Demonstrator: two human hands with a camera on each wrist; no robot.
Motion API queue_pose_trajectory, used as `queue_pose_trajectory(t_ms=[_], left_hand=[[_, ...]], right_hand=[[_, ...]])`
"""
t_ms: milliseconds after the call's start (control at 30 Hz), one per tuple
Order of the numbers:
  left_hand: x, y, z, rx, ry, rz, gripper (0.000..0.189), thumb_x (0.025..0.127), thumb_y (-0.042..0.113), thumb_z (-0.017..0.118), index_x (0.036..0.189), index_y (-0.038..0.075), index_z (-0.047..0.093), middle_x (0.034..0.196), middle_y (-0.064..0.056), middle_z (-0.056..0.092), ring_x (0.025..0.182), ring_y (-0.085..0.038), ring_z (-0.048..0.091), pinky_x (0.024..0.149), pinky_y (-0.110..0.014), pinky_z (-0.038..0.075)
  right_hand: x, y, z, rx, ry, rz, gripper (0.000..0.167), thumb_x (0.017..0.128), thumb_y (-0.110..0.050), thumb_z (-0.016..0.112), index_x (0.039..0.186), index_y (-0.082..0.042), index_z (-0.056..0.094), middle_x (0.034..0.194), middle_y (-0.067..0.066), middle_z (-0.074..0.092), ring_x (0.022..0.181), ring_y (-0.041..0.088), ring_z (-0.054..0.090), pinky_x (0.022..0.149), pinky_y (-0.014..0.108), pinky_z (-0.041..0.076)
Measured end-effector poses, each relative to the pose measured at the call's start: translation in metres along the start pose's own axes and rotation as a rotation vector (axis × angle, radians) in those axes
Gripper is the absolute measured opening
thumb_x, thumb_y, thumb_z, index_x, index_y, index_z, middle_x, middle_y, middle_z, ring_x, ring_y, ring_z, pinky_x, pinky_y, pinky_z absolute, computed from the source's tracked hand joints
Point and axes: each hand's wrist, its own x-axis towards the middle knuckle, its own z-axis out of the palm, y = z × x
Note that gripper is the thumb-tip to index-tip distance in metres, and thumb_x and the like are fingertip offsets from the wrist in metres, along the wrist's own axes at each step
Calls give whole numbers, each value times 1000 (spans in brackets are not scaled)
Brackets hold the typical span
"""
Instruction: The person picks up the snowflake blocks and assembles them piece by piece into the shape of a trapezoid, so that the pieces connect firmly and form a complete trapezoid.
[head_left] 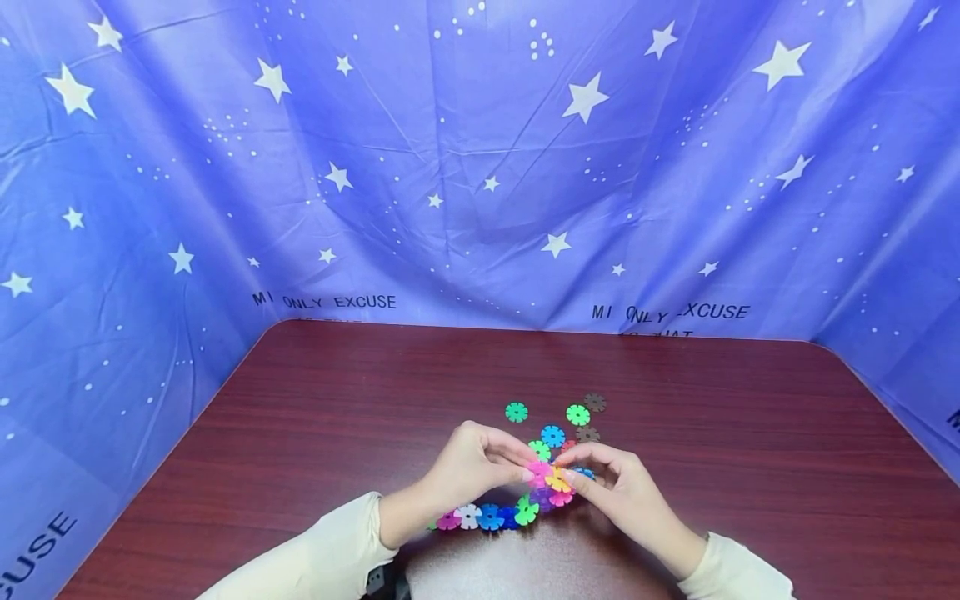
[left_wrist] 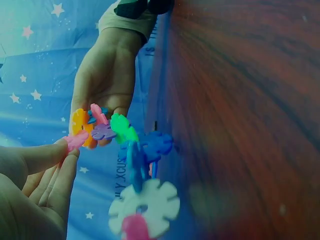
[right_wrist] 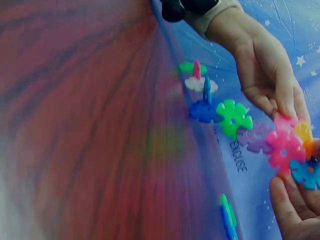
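Between thumb and fingers, my left hand pinches a pink notched plastic disc. Directly beside it, an orange disc is in the grip of my right hand; the two discs meet edge to edge. From there a chain of interlocked discs hangs out to the left, including a hot-pink disc, a purple one, a green one, blue ones and a white one. A blue disc sits close to my right fingers, partly hidden by them.
Loose discs lie on the dark red wooden table beyond the hands: a teal one, a bright green one, a blue one and brown ones. A blue star-printed curtain surrounds the table's back and sides.
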Motion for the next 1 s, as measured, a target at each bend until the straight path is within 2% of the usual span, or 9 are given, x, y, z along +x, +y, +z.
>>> queue_pose_trajectory(t_ms=[133,233,300,400,533,667,867,1000], left_hand=[[0,1,3,-23,5,-12,12,76,9,78,86,4,75,81,-9,73,72,-12,69,64,-23,55],[2,1,3,-7,-1,-2,12,75,8,78,86,4,75,82,-9,73,72,-11,69,64,-22,55],[4,0,0,10,-21,9,13,76,7,78,88,3,75,84,-10,73,74,-11,69,66,-22,55],[10,0,-11,36,-63,17,19,76,6,77,94,0,73,89,-12,72,78,-11,69,71,-23,55],[27,-5,-32,23,-75,4,26,76,2,76,100,-5,69,95,-18,71,83,-16,69,78,-27,54],[51,-22,-47,-20,-42,-52,26,78,-2,73,103,-9,67,96,-22,69,84,-19,70,79,-29,54],[77,-44,-54,-30,-10,-130,28,78,-6,71,105,-9,67,102,-21,69,90,-23,69,77,-30,55],[85,-49,-55,38,-41,-106,29,77,-5,73,106,-6,68,104,-17,69,98,-24,66,77,-29,55]], right_hand=[[1,-3,5,-23,-27,20,11,88,-10,66,97,-13,70,92,-1,69,77,11,61,66,26,52],[1,-3,5,-30,-29,42,9,87,-11,66,95,-13,71,87,-1,69,70,11,60,58,26,51],[1,-3,4,-36,-25,69,8,87,-12,68,93,-13,71,84,-2,69,66,10,58,53,25,48],[1,-3,0,-47,-30,87,7,86,-13,68,92,-13,73,84,-2,70,67,10,59,54,25,48],[2,-2,-8,-31,-74,78,8,87,-12,67,91,-12,73,83,-1,70,72,11,61,61,26,51],[2,-1,-15,-10,-136,88,8,88,-11,65,91,-10,72,79,-2,67,68,8,56,56,26,50],[2,1,-17,20,-183,116,8,89,-10,64,92,-7,70,78,-4,65,64,3,53,50,26,48],[3,-1,-17,30,-179,131,8,89,-11,64,93,-6,70,77,-3,64,62,2,52,48,25,46]])
